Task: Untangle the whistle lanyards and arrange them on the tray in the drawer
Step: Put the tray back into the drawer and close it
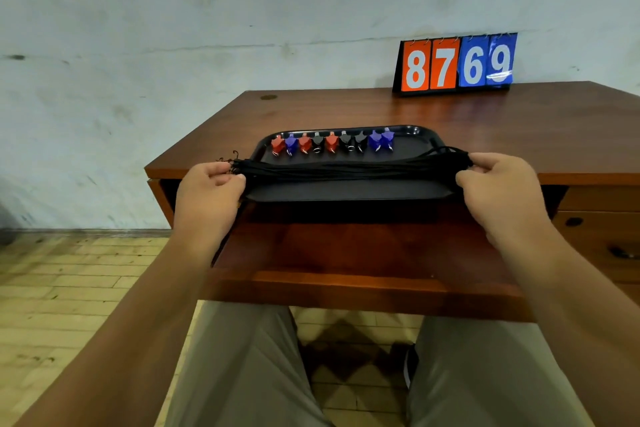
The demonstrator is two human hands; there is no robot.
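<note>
Head view, single frame.

A bunch of black lanyards (349, 170) is held stretched out level between both hands, above the near part of the tray (415, 146). The left hand (211, 184) grips the left end, its fingers (223, 173) curled and clamped on the cords; small metal hooks (232, 158) are seen sticking out just beyond the grip. The right hand (500, 180) pinches the right end, its fingers (483, 168) closed on the looped cords. The cords lie roughly parallel (single strands cannot be counted).

The tray is black, with a raised rim. It lies on the brown wooden surface (485, 121), and its near edge juts past the surface's front edge, above the drawer (346, 253), which is pulled open towards the person. Whether the tray is otherwise supported cannot be told.

Nine whistles (331, 142) are lined up along the far side of the tray, close together. From left they are red, blue, red, black, red, black, black, blue, blue. A small metal ring is noted at the near end of most.

A flip scoreboard (455, 64) reading 8769 stands at the back of the surface against the pale wall (207, 28). Closed drawers with dark handles (620, 253) are seen at right. Grey trousers (242, 367) and tiled floor (69, 288) are seen below.
</note>
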